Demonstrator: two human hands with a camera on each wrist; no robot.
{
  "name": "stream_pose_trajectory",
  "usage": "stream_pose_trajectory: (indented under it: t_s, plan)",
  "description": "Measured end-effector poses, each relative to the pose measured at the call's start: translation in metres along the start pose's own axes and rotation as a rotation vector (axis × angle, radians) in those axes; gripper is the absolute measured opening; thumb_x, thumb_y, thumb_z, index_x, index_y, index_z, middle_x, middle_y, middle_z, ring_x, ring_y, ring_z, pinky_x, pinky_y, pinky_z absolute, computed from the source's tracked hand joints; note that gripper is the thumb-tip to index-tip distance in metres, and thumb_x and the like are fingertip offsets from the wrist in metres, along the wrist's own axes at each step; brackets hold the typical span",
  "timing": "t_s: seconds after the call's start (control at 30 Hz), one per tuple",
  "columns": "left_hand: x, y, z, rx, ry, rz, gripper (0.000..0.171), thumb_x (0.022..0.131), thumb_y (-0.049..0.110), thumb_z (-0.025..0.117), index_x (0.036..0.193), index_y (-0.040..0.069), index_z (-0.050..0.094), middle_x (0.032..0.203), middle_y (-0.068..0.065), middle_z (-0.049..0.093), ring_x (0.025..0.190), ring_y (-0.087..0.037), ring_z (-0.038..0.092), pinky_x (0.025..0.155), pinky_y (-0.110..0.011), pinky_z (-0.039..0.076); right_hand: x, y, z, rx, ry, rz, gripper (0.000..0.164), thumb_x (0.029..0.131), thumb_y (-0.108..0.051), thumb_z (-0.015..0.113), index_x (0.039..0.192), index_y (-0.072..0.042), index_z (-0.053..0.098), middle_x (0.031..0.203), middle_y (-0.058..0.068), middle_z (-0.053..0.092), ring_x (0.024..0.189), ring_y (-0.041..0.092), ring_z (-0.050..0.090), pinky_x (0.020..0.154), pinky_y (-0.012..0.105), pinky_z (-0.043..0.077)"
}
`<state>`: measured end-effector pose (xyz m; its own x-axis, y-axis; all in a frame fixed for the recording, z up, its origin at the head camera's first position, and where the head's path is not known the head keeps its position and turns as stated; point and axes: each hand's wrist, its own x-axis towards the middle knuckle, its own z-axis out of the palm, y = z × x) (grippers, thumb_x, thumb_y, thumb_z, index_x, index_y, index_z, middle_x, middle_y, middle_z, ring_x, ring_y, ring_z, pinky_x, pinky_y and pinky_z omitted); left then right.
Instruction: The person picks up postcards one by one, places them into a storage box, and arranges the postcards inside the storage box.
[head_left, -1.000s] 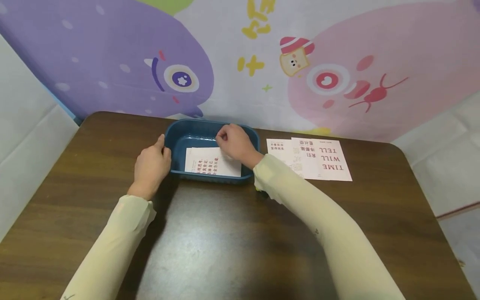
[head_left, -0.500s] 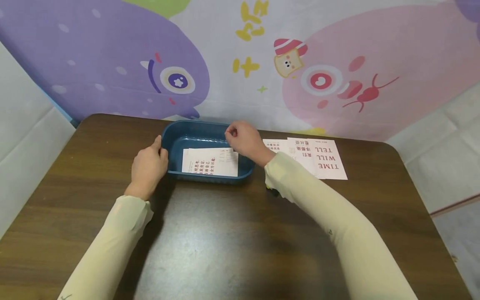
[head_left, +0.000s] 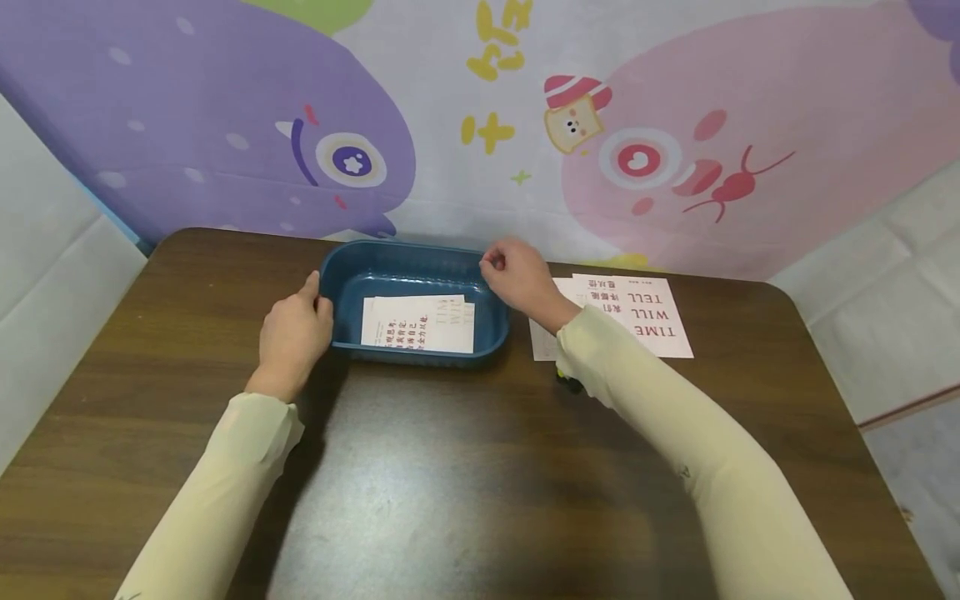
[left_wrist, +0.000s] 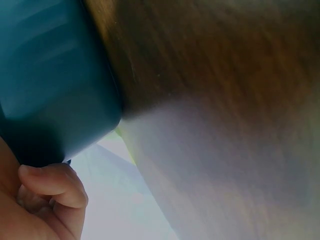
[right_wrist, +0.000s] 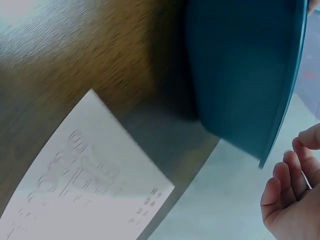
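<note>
A dark blue plastic bin (head_left: 408, 356) stands near the back of the table. Several white cards (head_left: 423, 323) with printed text lie overlapped inside it. My left hand (head_left: 295, 337) grips the bin's left end at the rim; in the left wrist view its fingers (left_wrist: 55, 185) are bent against the bin's end. Over the bin's right back corner hovers my right hand (head_left: 521, 279), its fingers loosely curled around nothing. Right of the bin, more printed cards (head_left: 660, 312) lie spread on the table, partly covered by my right wrist. One such card (right_wrist: 85, 175) shows large in the right wrist view.
A small black and yellow object (head_left: 570, 382) peeks out from under the right sleeve. The brown wooden table (head_left: 420, 500) meets a cartoon-printed backdrop (head_left: 450, 167) along its back edge, close behind the bin. White sheets hang at both sides.
My right hand has moved right, from over the cards in the bin to its right rim, uncovering more of those cards. The left hand has stayed on the bin while the view shifted slightly.
</note>
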<state>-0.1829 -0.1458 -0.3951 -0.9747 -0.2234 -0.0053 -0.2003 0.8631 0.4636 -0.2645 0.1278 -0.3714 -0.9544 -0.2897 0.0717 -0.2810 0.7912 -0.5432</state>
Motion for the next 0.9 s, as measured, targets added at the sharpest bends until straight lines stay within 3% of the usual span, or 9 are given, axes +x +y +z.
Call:
stream_pose_trajectory:
  t_s: [0.5, 0.6, 0.9]
  plan:
    - [-0.001, 0.001, 0.001, 0.001, 0.009, 0.000, 0.050, 0.090, 0.023, 0.031, 0.137, 0.008, 0.030, 0.098, -0.028, 0.059, 0.061, -0.030, 0.045, 0.054, -0.038, 0.035, -0.009, 0.034, -0.020, -0.008, 0.043, 0.046, 0.022, 0.085, -0.023, 0.047, 0.088, -0.007, 0.061, 0.084, 0.007, 0.052, 0.078, 0.020, 0.047, 0.071, 0.032, 0.039]
    - [-0.002, 0.001, 0.001, -0.002, 0.007, 0.001, 0.050, 0.090, 0.023, 0.032, 0.137, 0.008, 0.030, 0.087, -0.027, 0.060, 0.058, -0.029, 0.044, 0.052, -0.036, 0.034, -0.012, 0.041, -0.023, -0.011, 0.046, 0.058, 0.023, 0.084, -0.024, 0.047, 0.088, -0.007, 0.061, 0.084, 0.007, 0.052, 0.077, 0.020, 0.047, 0.071, 0.032, 0.039]
    - [-0.002, 0.002, 0.001, -0.003, 0.023, 0.010, 0.049, 0.090, 0.023, 0.032, 0.137, 0.006, 0.031, 0.087, -0.027, 0.060, 0.059, -0.029, 0.045, 0.053, -0.036, 0.034, -0.022, 0.062, -0.031, -0.031, 0.076, 0.075, 0.023, 0.084, -0.023, 0.046, 0.086, -0.005, 0.061, 0.082, 0.008, 0.051, 0.076, 0.021, 0.046, 0.069, 0.032, 0.037]
